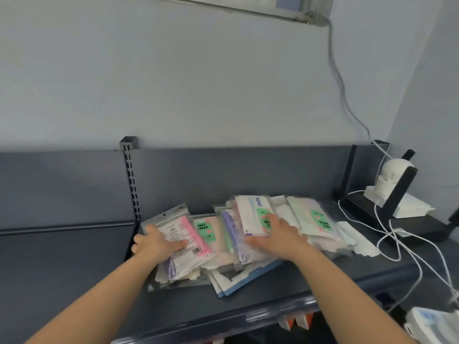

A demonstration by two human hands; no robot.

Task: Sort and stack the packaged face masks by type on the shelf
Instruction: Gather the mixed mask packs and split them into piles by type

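Observation:
A loose spread of packaged face masks lies on the dark grey shelf (310,276). My left hand (159,242) rests flat on a clear pack with a pink mask (191,234) at the left end of the spread. My right hand (275,237) grips a white pack with a green label (253,214) from the middle pile, thumb under its near edge. Between my hands lie a green "FACE MASK" pack (206,230) and a purple pack (231,227). Another green-label pack (315,217) lies to the right. A blue-edged pack (250,276) pokes out underneath.
White cables (387,234) trail across the right end of the shelf. A white device (395,175) sits on a black stand at the far right corner. A slotted upright (131,180) divides the back panel. Bare shelf surface extends to the left.

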